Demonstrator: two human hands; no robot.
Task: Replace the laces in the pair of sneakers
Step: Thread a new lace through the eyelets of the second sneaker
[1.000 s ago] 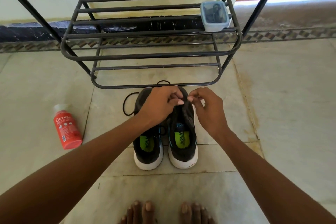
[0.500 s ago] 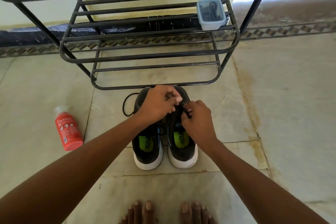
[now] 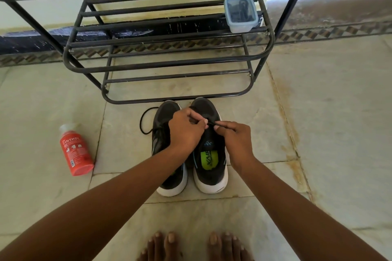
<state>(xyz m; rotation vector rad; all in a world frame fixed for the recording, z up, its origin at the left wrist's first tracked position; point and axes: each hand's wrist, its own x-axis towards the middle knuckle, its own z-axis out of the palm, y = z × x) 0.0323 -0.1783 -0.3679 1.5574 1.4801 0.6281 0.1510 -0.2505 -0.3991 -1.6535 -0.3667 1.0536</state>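
Two black sneakers with white soles stand side by side on the floor, toes toward the rack: the left sneaker (image 3: 163,121) and the right sneaker (image 3: 211,167) with a green insole. Over the right sneaker's lacing area, my left hand (image 3: 185,128) and my right hand (image 3: 235,140) pinch a black lace (image 3: 215,123) between their fingertips. A loop of black lace (image 3: 143,122) lies on the floor left of the left sneaker. My left forearm hides part of the left sneaker.
A black metal shoe rack (image 3: 169,63) stands just beyond the sneakers; a clear plastic box (image 3: 240,14) with dark laces sits on its right side. A red bottle (image 3: 75,151) lies on the tiles to the left. My bare toes (image 3: 195,246) show at the bottom edge.
My right hand went down onto the right sneaker, then drew back to the right with the black lace pinched. My left hand stayed on the sneaker's front.
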